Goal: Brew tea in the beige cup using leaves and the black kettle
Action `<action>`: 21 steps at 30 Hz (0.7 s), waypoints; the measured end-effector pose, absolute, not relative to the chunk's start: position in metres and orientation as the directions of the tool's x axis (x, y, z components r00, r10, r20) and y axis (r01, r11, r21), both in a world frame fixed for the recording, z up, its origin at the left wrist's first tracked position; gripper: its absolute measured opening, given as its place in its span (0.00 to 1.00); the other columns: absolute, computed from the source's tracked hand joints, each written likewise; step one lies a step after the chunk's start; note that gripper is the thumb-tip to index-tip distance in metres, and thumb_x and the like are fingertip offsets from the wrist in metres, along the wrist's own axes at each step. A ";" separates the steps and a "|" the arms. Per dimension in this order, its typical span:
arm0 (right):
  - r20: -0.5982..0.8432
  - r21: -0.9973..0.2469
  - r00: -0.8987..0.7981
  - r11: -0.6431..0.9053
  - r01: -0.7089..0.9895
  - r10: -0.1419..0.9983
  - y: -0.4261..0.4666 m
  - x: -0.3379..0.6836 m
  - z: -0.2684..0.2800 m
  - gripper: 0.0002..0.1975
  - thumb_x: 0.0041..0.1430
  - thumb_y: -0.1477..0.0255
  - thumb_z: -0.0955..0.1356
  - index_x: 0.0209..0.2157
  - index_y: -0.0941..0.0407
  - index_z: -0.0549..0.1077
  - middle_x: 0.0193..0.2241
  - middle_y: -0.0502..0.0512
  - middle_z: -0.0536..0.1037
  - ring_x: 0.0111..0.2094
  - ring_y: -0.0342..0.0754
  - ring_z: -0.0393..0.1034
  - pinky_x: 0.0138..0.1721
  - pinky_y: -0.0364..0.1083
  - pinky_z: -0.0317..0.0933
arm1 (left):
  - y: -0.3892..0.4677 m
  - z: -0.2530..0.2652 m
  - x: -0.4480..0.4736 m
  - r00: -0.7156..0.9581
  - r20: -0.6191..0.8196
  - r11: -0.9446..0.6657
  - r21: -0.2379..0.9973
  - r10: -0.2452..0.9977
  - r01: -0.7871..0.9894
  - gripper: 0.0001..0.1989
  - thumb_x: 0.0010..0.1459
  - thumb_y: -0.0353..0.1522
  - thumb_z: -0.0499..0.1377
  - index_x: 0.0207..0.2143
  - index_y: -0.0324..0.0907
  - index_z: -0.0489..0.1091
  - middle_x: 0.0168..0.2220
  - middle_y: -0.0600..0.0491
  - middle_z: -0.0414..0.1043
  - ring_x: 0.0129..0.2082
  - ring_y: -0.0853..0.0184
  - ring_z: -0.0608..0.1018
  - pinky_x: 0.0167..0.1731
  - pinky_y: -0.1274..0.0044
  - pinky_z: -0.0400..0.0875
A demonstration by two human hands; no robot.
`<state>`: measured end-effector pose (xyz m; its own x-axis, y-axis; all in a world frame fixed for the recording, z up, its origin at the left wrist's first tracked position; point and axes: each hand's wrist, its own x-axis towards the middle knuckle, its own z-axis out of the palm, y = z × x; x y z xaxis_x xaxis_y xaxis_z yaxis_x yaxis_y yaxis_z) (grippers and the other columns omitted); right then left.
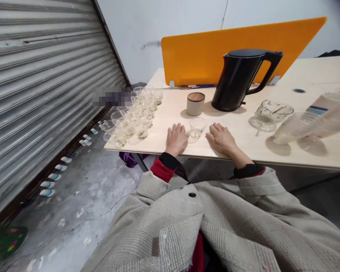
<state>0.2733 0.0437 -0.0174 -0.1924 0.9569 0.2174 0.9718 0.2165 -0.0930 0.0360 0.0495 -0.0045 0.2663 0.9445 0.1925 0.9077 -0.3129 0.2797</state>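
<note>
Both my hands rest palm down near the table's front edge. My left hand [176,139] lies flat with fingers stretched forward, just left of a clear plastic cup [197,128] that has a little dark matter at its bottom. On the cup's other side lies my right hand [221,138], also flat, its fingers pointing toward the cup. Neither hand holds anything. Behind the cup stands a pale grey canister [195,105] with a brown wooden top. A black electric kettle [234,83] stands farther back to the right.
Many clear cups [141,109] crowd the table's left end. A glass bowl [274,112] with dark bits and stacked plastic cups [297,126] are at right. An orange divider [192,56] runs along the back. Small bottles [47,192] line the floor by a metal shutter [45,75].
</note>
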 end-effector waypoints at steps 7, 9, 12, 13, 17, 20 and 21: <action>0.217 -0.111 -0.190 0.217 0.970 0.958 0.043 0.273 -0.017 0.29 0.75 0.60 0.55 0.63 0.64 0.69 0.71 0.75 0.66 0.72 0.70 0.58 0.70 0.70 0.53 | 0.050 -0.004 0.036 0.258 0.196 -0.309 0.307 0.946 0.900 0.28 0.75 0.38 0.49 0.71 0.34 0.63 0.76 0.35 0.57 0.78 0.42 0.56 0.76 0.48 0.48; 0.210 -0.109 -0.187 0.213 0.971 0.960 0.042 0.272 -0.015 0.29 0.75 0.60 0.55 0.63 0.65 0.70 0.71 0.75 0.66 0.72 0.70 0.58 0.70 0.69 0.53 | 0.050 -0.004 0.037 0.258 0.199 -0.311 0.321 0.946 0.895 0.28 0.75 0.38 0.49 0.71 0.33 0.64 0.76 0.34 0.57 0.78 0.42 0.55 0.76 0.48 0.47; 0.197 -0.106 -0.179 0.203 0.973 0.964 0.041 0.270 -0.011 0.29 0.75 0.61 0.55 0.63 0.65 0.70 0.71 0.75 0.65 0.72 0.70 0.58 0.70 0.69 0.53 | 0.050 -0.005 0.037 0.258 0.206 -0.314 0.316 0.944 0.895 0.28 0.76 0.38 0.49 0.71 0.34 0.63 0.76 0.35 0.57 0.78 0.42 0.56 0.76 0.47 0.47; 0.193 -0.106 -0.179 0.202 0.974 0.965 0.040 0.270 -0.011 0.29 0.75 0.61 0.55 0.63 0.66 0.70 0.72 0.75 0.65 0.72 0.70 0.58 0.70 0.69 0.53 | 0.050 -0.005 0.037 0.258 0.208 -0.314 0.313 0.943 0.896 0.27 0.76 0.38 0.49 0.71 0.35 0.63 0.76 0.35 0.57 0.78 0.43 0.56 0.76 0.47 0.48; 0.184 -0.110 -0.183 0.205 0.973 0.966 0.040 0.270 -0.010 0.29 0.75 0.61 0.55 0.63 0.66 0.69 0.72 0.76 0.64 0.72 0.70 0.57 0.70 0.70 0.53 | 0.051 -0.005 0.037 0.254 0.206 -0.311 0.318 0.945 0.896 0.27 0.75 0.38 0.50 0.71 0.36 0.64 0.76 0.36 0.58 0.78 0.42 0.56 0.76 0.48 0.47; 0.176 -0.111 -0.176 0.197 0.974 0.969 0.041 0.271 -0.010 0.30 0.75 0.61 0.55 0.65 0.66 0.69 0.72 0.75 0.64 0.73 0.70 0.56 0.71 0.69 0.52 | 0.051 -0.006 0.037 0.266 0.207 -0.321 0.303 0.941 0.897 0.28 0.75 0.38 0.49 0.71 0.35 0.63 0.76 0.34 0.57 0.78 0.42 0.56 0.75 0.46 0.47; 0.175 -0.107 -0.178 0.198 0.974 0.968 0.041 0.271 -0.010 0.30 0.76 0.61 0.55 0.65 0.66 0.68 0.72 0.75 0.64 0.73 0.70 0.56 0.71 0.69 0.52 | 0.051 -0.006 0.037 0.270 0.209 -0.324 0.297 0.940 0.898 0.28 0.76 0.38 0.49 0.71 0.35 0.63 0.76 0.34 0.57 0.78 0.41 0.56 0.75 0.46 0.48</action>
<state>0.2707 0.0415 -0.0101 -0.1776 0.9684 0.1752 0.9743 0.1981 -0.1074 0.0369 0.0515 -0.0063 0.2698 0.9399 0.2095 0.8983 -0.3240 0.2968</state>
